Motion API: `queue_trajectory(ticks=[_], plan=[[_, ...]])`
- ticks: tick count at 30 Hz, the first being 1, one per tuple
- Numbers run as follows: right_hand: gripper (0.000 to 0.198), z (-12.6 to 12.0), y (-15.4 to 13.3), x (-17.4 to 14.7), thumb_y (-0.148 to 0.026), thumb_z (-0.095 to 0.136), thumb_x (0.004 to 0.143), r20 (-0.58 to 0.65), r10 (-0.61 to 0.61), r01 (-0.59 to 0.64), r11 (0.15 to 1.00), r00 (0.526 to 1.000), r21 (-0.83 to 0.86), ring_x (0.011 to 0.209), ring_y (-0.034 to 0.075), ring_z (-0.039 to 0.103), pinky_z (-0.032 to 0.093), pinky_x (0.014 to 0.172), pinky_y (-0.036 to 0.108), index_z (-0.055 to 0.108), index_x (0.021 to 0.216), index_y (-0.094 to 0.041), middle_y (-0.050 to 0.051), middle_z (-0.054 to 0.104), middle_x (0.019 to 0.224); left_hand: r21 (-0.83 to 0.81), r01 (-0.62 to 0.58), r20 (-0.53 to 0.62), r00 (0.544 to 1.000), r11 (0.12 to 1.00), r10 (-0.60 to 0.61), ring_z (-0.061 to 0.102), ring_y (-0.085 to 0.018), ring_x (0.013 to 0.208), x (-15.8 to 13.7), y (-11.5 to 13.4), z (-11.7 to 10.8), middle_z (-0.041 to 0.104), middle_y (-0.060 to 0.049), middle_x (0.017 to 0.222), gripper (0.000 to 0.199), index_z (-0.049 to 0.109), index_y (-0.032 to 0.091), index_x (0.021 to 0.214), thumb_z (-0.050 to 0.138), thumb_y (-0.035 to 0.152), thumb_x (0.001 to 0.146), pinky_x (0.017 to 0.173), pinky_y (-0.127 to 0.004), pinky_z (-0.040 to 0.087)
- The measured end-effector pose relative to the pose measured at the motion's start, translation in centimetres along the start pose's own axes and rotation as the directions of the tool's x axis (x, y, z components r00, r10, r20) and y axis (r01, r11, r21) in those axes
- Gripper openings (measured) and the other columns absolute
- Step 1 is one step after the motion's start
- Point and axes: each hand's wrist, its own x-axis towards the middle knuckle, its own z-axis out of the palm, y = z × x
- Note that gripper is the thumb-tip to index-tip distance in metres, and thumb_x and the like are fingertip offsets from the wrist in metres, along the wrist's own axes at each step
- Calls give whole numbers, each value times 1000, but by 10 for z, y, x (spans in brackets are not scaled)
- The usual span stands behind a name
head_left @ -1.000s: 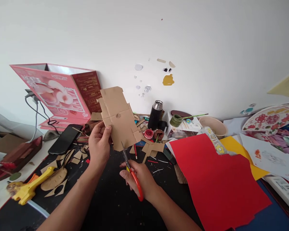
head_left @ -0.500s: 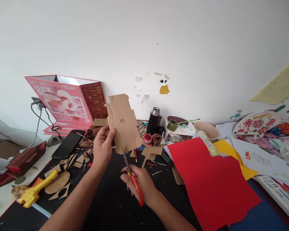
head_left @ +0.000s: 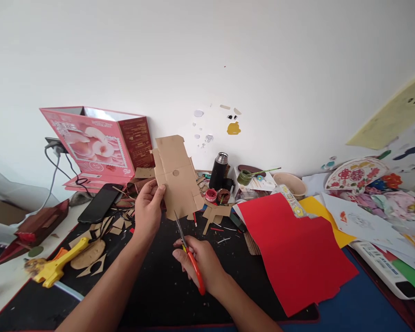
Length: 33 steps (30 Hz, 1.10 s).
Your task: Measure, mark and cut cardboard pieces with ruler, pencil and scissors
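Note:
My left hand (head_left: 149,207) pinches the left edge of a flat brown cardboard piece (head_left: 178,184), holding it raised above the table. A small round hole shows near the middle of the cardboard, and fold lines cross it. In my right hand (head_left: 202,263) are red-handled scissors (head_left: 195,269), pointing up and away from me. Their blade tips meet the cardboard's lower edge; whether they have cut into it I cannot tell. Behind the cardboard lie several scraps, among them a cross-like cardboard piece (head_left: 216,213).
A yellow glue gun (head_left: 60,263), a phone (head_left: 101,203) and cardboard scraps lie at the left, before a pink box (head_left: 97,143). A black flask (head_left: 219,170) and paint jars (head_left: 210,195) stand behind. Red paper (head_left: 300,249) covers much of the right side.
The camera view has turned slightly right, so the table items appear shifted. Both hands, the cardboard and the scissors keep nearly the same positions relative to one another.

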Motion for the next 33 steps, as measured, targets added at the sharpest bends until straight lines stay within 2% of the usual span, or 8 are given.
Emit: queue_trajectory(ticks=[7,23,33], plan=[[53,3,-4,-5,-64,66,99,-11,-20,20,1000,1000,-8,52,15,58,45,53,25,75,122,-17,-1,63,64,56,-13,1,1000,998,13,56,-17,62,-5,7,-2,71,-1,84,40,73,23,115,77,51,88,55,-27,39],[46,5,2,-9,-59,67,100,-32,-29,28,1000,999,-6,49,14,58,43,52,24,75,121,-19,-2,63,62,-1,-25,16,1000,1000,25,44,-11,52,-11,12,-2,61,4,70,34,72,21,110,79,46,88,45,-21,33],[42,4,4,-10,-56,68,100,-37,-17,17,1000,999,6,47,13,55,42,51,23,76,118,-18,-2,62,61,25,-11,30,999,1000,10,47,-12,54,-18,5,-4,60,4,71,34,72,21,112,78,47,90,46,-21,36]])
